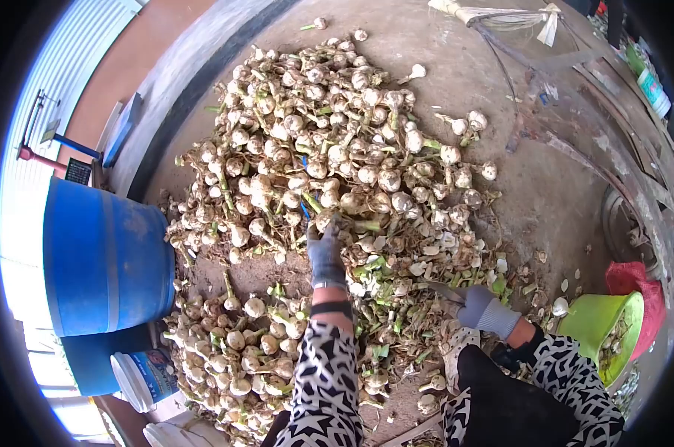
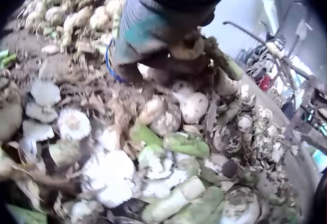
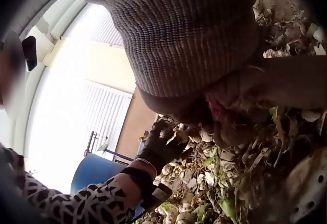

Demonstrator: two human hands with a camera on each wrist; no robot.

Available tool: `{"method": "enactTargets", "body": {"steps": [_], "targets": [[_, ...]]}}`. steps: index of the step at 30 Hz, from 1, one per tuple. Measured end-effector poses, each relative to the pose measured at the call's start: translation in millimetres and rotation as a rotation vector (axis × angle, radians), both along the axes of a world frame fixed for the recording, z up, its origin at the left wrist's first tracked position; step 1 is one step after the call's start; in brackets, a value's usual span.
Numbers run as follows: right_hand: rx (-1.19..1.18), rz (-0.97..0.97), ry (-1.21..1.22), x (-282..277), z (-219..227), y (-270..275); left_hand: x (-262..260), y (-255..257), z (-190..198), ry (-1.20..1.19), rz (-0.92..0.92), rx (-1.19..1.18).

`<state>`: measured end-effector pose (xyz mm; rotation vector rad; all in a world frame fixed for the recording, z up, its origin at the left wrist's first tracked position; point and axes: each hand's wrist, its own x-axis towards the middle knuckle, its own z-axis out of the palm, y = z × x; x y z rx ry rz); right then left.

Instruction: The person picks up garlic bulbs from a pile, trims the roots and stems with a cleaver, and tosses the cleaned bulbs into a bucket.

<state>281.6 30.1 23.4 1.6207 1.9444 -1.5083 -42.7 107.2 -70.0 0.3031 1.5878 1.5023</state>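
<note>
My gloved left hand (image 1: 327,259) reaches into the large heap of garlic (image 1: 277,149) and grips a garlic bulb (image 2: 186,47). The bulb's cut stem (image 2: 229,64) sticks out past the fingers in the left wrist view. Lower down, my gloved right hand (image 1: 487,311) holds a knife (image 1: 444,291), its blade pointing left over the trimmings. In the right wrist view the glove cuff (image 3: 179,35) fills the top and the fingers are in shadow. Cut stems and peelings (image 1: 396,298) lie between the two hands.
A smaller pile of trimmed garlic bulbs (image 1: 236,346) is at the lower left. Beside it stand a blue barrel (image 1: 106,257) and a white-lidded bucket (image 1: 147,376). On the right are a lime-green bucket (image 1: 586,324), a pink sack (image 1: 644,298) and a metal frame (image 1: 612,164).
</note>
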Motion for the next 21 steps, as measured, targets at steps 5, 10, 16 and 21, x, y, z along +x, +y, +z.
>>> {"method": "enactTargets", "body": {"steps": [5, 10, 16, 21], "targets": [[0.458, -0.040, 0.328, 1.3, 2.8, 1.9, 25.1, -64.7, 97.7, 0.077, -0.259, 0.432], [0.864, 0.276, 0.207, -36.6, 80.2, 22.7, 57.5, -117.5, 135.5, 0.115, -0.500, 0.372], [1.006, 0.408, 0.199, -43.0, 81.6, 8.6, 100.7, -141.5, 168.5, 0.151, -0.548, 0.119], [1.009, 0.360, 0.170, -37.5, 74.7, 2.3, 115.5, -149.4, 165.2, 0.243, -0.529, 0.033]]}}
